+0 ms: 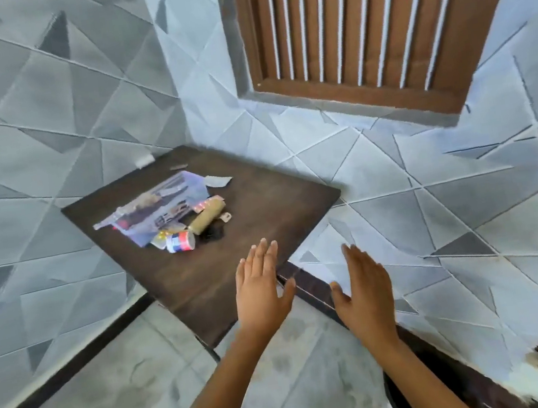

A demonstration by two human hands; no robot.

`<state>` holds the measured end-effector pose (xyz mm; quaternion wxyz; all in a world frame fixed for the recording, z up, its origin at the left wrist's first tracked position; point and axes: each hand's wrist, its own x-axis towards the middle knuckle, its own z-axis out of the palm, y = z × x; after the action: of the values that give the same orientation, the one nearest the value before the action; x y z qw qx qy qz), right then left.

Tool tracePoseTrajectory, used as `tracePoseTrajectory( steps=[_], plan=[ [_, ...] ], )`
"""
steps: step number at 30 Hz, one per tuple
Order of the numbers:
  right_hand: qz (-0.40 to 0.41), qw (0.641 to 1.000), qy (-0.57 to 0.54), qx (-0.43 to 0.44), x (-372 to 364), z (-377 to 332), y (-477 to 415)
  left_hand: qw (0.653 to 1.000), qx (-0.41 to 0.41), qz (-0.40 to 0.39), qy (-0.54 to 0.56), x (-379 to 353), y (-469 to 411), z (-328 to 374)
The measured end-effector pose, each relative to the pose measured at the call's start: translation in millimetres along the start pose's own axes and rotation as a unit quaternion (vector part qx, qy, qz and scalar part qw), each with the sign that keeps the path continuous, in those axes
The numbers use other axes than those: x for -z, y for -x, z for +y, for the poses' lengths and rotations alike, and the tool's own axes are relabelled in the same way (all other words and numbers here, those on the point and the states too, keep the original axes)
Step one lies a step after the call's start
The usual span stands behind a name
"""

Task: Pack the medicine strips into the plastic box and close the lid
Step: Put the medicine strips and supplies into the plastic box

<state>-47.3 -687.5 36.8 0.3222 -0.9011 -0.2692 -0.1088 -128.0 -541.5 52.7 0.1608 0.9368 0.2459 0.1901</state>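
- I judge this as the very start: nothing is in hand, and packing has not visibly begun.
- My left hand [260,288] hovers flat over the near edge of the dark surface [261,205], fingers spread and straight, its grip open and empty.
- My right hand [364,289] hangs just off the surface's near right corner, over the tiled wall base, palm turned inward, also open and holding nothing.
- The box [160,205] is a clear plastic one sitting toward the far left of the surface, well ahead of both hands. I cannot tell whether its lid is on, off or hinged back; the plastic is see-through and blurred.
- Some strips [130,212] seem to lie across or in the box, one sticking out past its left side. Whether they sit inside or on top I cannot say.
- More strips [207,205] lie just beside the box on the right, touching a tan roll [205,218].
- A small can [180,242] with red and blue bands lies on its side at the box's near corner, next to a dark object [212,234] I cannot identify.
- A loose pale scrap [219,180] lies just beyond the box.
- Next, I think, both hands must reach forward and left: one to steady the box, the other to pinch a loose strip by its edge.
- The thin foil lies flat, so lifting it likely calls for a fingertip under one corner.
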Motion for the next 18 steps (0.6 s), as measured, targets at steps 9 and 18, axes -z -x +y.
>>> tracePoseTrajectory(
  steps=[9, 18],
  plan=[
    [-0.020, 0.997, -0.009, 0.072, -127.8, -188.4, -34.3, 0.994, 0.093, 0.046, -0.022, 96.0, -29.7, -199.1],
    [-0.036, 0.997, 0.021, 0.066, -212.9, -273.3, -77.8, 0.993, 0.107, 0.048, 0.000, 121.2, -91.0, -310.1]
  ],
)
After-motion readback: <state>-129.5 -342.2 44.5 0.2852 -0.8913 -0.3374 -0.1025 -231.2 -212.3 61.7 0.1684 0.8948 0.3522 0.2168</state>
